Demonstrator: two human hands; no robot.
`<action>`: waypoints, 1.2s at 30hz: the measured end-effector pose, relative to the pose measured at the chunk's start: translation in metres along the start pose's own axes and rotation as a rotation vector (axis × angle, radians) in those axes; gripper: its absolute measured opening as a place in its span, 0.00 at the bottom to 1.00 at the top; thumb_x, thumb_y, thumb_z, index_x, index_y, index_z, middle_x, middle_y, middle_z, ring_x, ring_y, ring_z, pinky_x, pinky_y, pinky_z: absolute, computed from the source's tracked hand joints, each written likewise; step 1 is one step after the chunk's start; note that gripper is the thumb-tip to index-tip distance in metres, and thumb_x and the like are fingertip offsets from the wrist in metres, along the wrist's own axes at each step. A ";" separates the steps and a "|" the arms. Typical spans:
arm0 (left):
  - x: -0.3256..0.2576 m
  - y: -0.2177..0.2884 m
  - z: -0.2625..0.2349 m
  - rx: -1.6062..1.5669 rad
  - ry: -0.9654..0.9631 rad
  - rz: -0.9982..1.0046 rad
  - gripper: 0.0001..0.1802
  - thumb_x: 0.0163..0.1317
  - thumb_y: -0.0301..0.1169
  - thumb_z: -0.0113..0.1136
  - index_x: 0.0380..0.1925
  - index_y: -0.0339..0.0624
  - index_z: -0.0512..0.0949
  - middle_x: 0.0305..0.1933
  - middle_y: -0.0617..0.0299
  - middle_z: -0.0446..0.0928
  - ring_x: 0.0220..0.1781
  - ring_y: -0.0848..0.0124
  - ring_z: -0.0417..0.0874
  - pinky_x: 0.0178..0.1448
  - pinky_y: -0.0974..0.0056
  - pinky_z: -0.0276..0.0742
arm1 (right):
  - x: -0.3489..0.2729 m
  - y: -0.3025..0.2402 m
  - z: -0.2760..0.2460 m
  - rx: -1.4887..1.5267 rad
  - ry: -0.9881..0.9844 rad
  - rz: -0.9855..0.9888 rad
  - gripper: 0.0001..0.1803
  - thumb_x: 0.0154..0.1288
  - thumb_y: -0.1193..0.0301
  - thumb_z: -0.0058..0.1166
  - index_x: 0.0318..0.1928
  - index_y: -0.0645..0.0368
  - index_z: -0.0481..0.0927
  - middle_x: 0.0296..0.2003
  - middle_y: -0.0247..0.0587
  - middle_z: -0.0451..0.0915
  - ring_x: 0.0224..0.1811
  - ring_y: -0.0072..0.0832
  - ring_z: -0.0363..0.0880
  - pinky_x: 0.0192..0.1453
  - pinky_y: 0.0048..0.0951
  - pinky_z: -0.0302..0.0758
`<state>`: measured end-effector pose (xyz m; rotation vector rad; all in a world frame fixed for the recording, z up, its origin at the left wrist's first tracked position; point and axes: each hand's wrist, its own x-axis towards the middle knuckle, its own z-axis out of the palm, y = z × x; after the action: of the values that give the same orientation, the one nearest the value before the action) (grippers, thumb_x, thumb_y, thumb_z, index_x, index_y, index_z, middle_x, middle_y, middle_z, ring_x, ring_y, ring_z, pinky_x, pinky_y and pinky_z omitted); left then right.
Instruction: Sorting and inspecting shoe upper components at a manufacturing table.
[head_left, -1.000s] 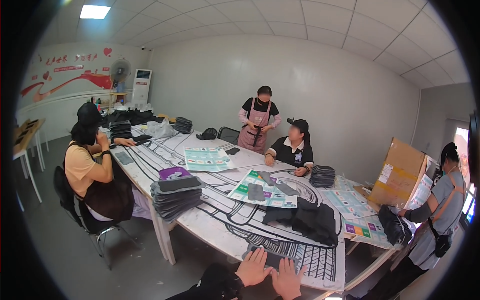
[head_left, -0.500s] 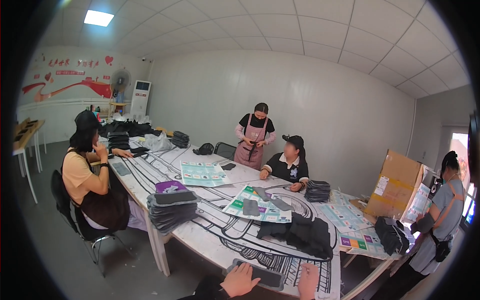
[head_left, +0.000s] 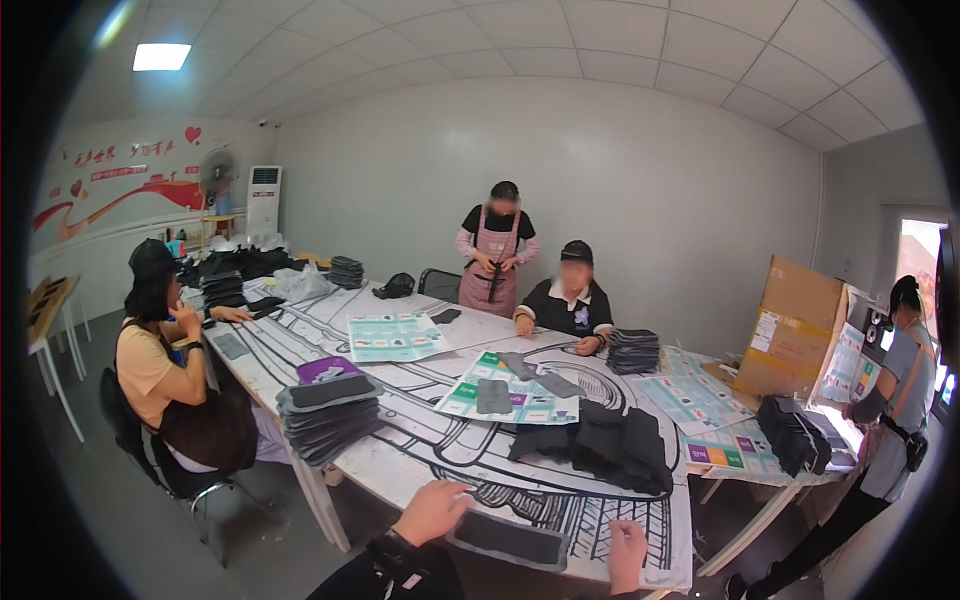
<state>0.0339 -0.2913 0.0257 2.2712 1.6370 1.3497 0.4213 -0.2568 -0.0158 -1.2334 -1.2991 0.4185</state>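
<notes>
A dark grey oblong fabric pad with a lighter grey border (head_left: 515,545) lies flat near the front edge of the table. My left hand (head_left: 432,512), with a dark band at the wrist, is raised at the pad's left end, fingers loosely bent and apart, holding nothing I can see. To the right of the pad, my right hand (head_left: 628,552) rests above the table edge with loosely curled fingers and no visible object. Beyond both hands lies a heap of black fabric pieces (head_left: 610,450). A stack of similar grey pads (head_left: 330,420) stands to the left.
Loose grey pads (head_left: 493,396) lie on a printed sheet (head_left: 455,402). Behind the pad stack is a purple tray (head_left: 322,370). One person (head_left: 165,370) sits left, another (head_left: 568,305) sits across, and one (head_left: 492,245) stands behind. A cardboard box (head_left: 790,325) is at right, near another standing person (head_left: 895,400).
My left hand has lifted off the pad and shifted left, uncovering more of it. The right hand stays near the same place. The whole view has shifted slightly.
</notes>
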 end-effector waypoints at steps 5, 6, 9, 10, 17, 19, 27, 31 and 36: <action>0.027 0.051 -0.054 -0.478 -0.225 -0.410 0.49 0.75 0.39 0.61 0.80 0.30 0.40 0.27 0.60 0.85 0.24 0.73 0.82 0.35 0.67 0.78 | -0.001 -0.042 -0.002 -0.126 -0.140 0.036 0.13 0.73 0.68 0.56 0.45 0.67 0.84 0.38 0.51 0.86 0.41 0.40 0.83 0.48 0.37 0.76; 0.035 0.066 -0.067 -0.590 -0.128 -0.398 0.50 0.74 0.36 0.62 0.81 0.30 0.39 0.26 0.61 0.84 0.23 0.76 0.79 0.33 0.69 0.77 | -0.008 -0.048 -0.008 -0.187 -0.182 0.033 0.16 0.76 0.66 0.53 0.48 0.68 0.84 0.40 0.56 0.86 0.42 0.46 0.83 0.49 0.41 0.76; 0.062 0.117 -0.105 -0.598 0.135 -0.262 0.49 0.74 0.27 0.59 0.82 0.36 0.36 0.23 0.62 0.79 0.22 0.76 0.78 0.28 0.69 0.74 | 0.008 0.009 0.009 -0.116 -0.096 -0.111 0.13 0.74 0.67 0.58 0.45 0.67 0.84 0.29 0.49 0.84 0.29 0.35 0.80 0.36 0.37 0.74; 0.062 0.140 -0.114 -0.532 0.197 -0.184 0.50 0.72 0.26 0.60 0.82 0.35 0.36 0.21 0.61 0.78 0.21 0.75 0.78 0.27 0.68 0.74 | 0.002 0.018 0.005 -0.152 -0.037 -0.198 0.13 0.74 0.67 0.58 0.44 0.67 0.84 0.27 0.47 0.83 0.28 0.32 0.80 0.34 0.36 0.73; -0.021 0.256 -0.121 -0.629 -0.115 0.742 0.24 0.68 0.37 0.65 0.55 0.27 0.79 0.41 0.44 0.82 0.41 0.53 0.86 0.46 0.57 0.83 | -0.004 -0.009 0.008 -0.127 -0.049 -0.081 0.14 0.72 0.65 0.59 0.40 0.65 0.86 0.28 0.43 0.85 0.26 0.29 0.80 0.33 0.31 0.74; -0.010 0.260 -0.127 -0.705 -0.085 0.707 0.28 0.69 0.37 0.63 0.61 0.26 0.75 0.49 0.42 0.81 0.49 0.53 0.85 0.55 0.55 0.80 | -0.005 -0.022 0.002 -0.080 -0.056 0.038 0.08 0.67 0.71 0.63 0.39 0.64 0.86 0.33 0.43 0.86 0.32 0.29 0.82 0.39 0.30 0.77; -0.011 0.266 -0.122 -0.242 0.105 0.736 0.23 0.60 0.22 0.65 0.55 0.35 0.72 0.45 0.53 0.82 0.36 0.60 0.82 0.36 0.60 0.74 | -0.001 -0.015 0.000 -0.133 -0.060 0.024 0.06 0.67 0.72 0.64 0.39 0.64 0.85 0.33 0.41 0.86 0.31 0.26 0.81 0.37 0.28 0.76; -0.017 0.262 -0.118 -0.345 0.127 0.831 0.17 0.57 0.24 0.68 0.47 0.37 0.77 0.32 0.62 0.77 0.26 0.64 0.75 0.27 0.62 0.69 | -0.005 -0.016 0.001 -0.106 -0.063 0.000 0.05 0.68 0.74 0.62 0.39 0.63 0.85 0.32 0.39 0.85 0.31 0.23 0.79 0.38 0.26 0.74; -0.022 0.257 -0.115 -0.149 0.021 0.566 0.28 0.59 0.28 0.68 0.59 0.30 0.77 0.29 0.61 0.73 0.28 0.64 0.76 0.32 0.61 0.72 | -0.005 -0.021 0.008 -0.083 -0.107 0.009 0.05 0.68 0.74 0.62 0.39 0.64 0.85 0.32 0.38 0.84 0.31 0.22 0.78 0.37 0.26 0.74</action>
<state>0.1511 -0.4720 0.2075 2.7411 0.8768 1.5215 0.4051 -0.2651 -0.0016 -1.3011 -1.4145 0.4462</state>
